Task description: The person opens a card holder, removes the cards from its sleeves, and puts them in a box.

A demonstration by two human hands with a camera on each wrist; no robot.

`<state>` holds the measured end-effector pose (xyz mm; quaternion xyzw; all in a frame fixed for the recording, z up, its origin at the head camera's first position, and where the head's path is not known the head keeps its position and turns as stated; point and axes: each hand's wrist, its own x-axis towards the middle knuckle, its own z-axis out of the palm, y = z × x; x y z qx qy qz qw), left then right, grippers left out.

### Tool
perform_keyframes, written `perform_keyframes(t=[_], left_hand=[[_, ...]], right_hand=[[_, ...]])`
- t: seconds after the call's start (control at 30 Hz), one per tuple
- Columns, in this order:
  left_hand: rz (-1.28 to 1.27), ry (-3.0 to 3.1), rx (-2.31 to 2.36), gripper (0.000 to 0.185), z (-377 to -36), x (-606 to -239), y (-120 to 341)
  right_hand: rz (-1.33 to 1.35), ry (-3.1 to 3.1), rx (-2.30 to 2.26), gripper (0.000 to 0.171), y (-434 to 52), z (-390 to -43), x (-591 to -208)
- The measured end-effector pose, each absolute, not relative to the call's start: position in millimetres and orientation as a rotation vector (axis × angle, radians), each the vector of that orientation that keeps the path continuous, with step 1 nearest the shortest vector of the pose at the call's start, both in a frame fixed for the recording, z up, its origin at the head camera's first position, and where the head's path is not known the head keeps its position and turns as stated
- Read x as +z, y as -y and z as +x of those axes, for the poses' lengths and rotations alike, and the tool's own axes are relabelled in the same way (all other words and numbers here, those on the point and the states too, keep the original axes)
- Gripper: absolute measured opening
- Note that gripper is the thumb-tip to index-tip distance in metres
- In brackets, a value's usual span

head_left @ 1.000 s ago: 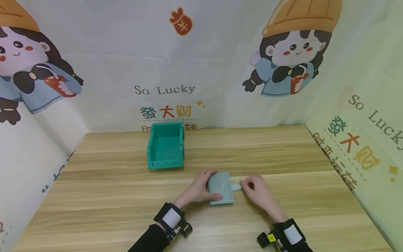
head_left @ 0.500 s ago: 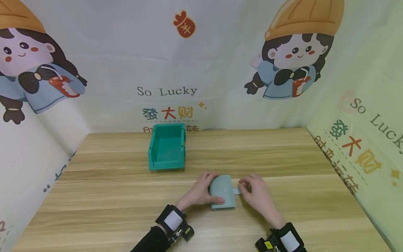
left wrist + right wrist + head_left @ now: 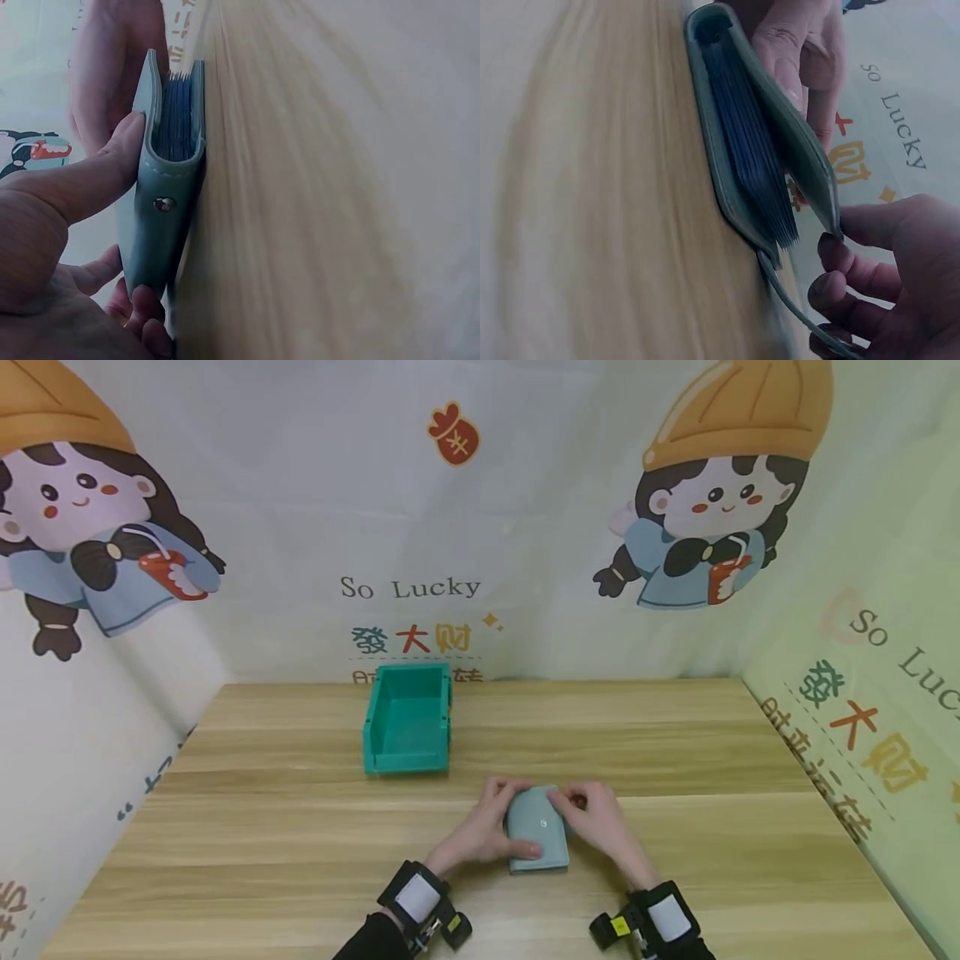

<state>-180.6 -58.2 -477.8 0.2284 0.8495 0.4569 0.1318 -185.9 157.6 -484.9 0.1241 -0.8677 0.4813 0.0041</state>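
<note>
Wallet [image 3: 537,831] lies flat on the table [image 3: 675,827] just in front of the bin [image 3: 408,718]; it looks light, soft-covered and bulging with blue leaves, best held by its side edges. Left hand [image 3: 480,827] curls round it, thumb pressed on the cover [image 3: 142,142]. Right hand [image 3: 600,818] pinches the strap [image 3: 795,311] at its other edge; the snap is hidden under the fingers.

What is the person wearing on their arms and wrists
Both hands are bare. The left hand has a black wrist strap with a white patch, a small black and yellow device clipped to it, and a black sleeve behind. The right hand wears a matching black strap with a white patch and device.
</note>
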Motion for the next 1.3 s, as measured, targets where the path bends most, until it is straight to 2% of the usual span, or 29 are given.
perform_keyframes(t=[0.27, 0.4, 0.57, 0.77, 1.0, 1.17, 1.3], left_hand=[[0.723, -2.434, 1.331, 0.085, -172.9, -472.1, 54.0], [0.645, -2.384, 1.394, 0.083, -172.1, -472.1, 51.5], [0.556, -2.315, 1.462, 0.090, -174.3, -475.6, 50.4], [0.493, -2.235, 1.536, 0.096, -176.4, -470.3, 60.5], [0.388, -2.010, 1.722, 0.067, -174.9, -471.1, 83.8], [0.268, -2.009, 1.784, 0.067, -166.5, -471.6, 97.8], [0.273, -2.119, 1.755, 0.062, -159.4, -473.2, 106.3]], right_hand=[[0.302, 2.563, 1.675, 0.022, -161.7, -175.2, -504.9], [0.278, 2.545, 1.736, 0.025, -161.3, -170.7, -506.5], [0.371, 2.522, 1.714, 0.028, -160.5, -168.7, -509.4], [0.606, 2.464, 1.479, 0.004, -160.0, -173.4, -516.4], [0.580, 2.501, 1.458, 0.013, -154.3, -168.9, -513.7], [0.567, 2.498, 1.469, 0.016, -152.9, -166.7, -516.2], [0.551, 2.519, 1.430, 0.021, -151.1, -164.0, -517.7]])
